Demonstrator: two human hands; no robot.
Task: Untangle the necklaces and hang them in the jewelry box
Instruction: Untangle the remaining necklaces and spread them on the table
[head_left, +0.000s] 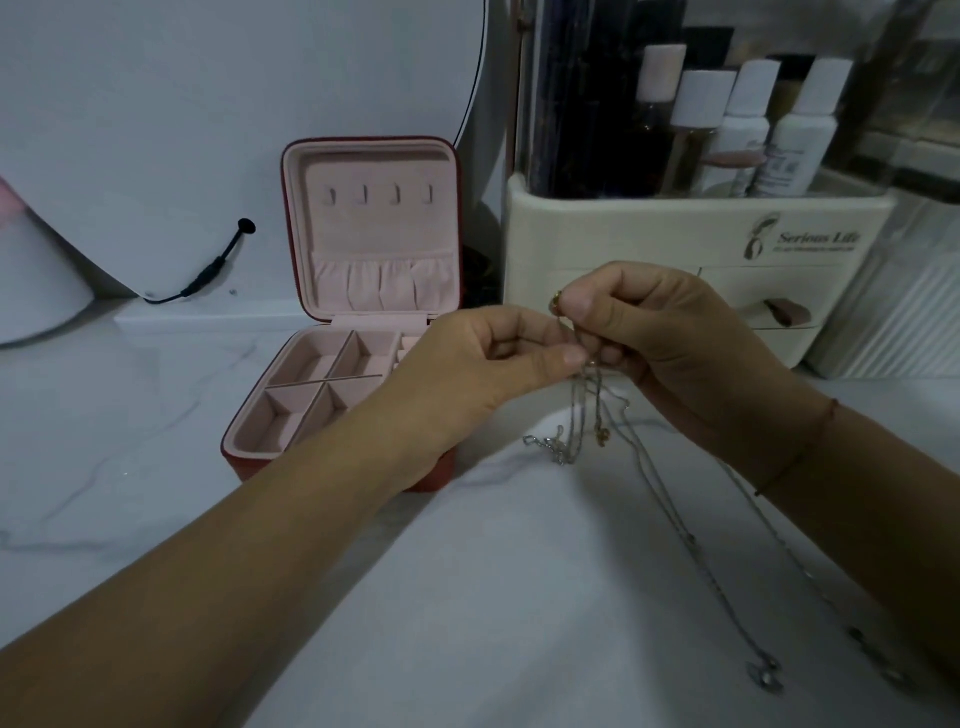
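A tangle of thin silver and gold necklaces (582, 415) hangs between my two hands above the white table. My left hand (483, 358) pinches the chains near the knot with thumb and fingers. My right hand (654, 332) pinches them from the right, and a small gold piece (556, 300) shows at its fingertips. Long chain ends trail down over the table to pendants (763, 678) at the lower right. The red jewelry box (291, 405) stands open to the left, with a pink lining, several hooks (379, 193) in its upright lid and a gathered pocket below them.
A cream cosmetics organizer (675, 234) with bottles (748, 119) stands behind my hands. A round mirror (234, 104) with a black cable (218, 265) leans at the back left. White ribbed container (893, 312) is at the right edge.
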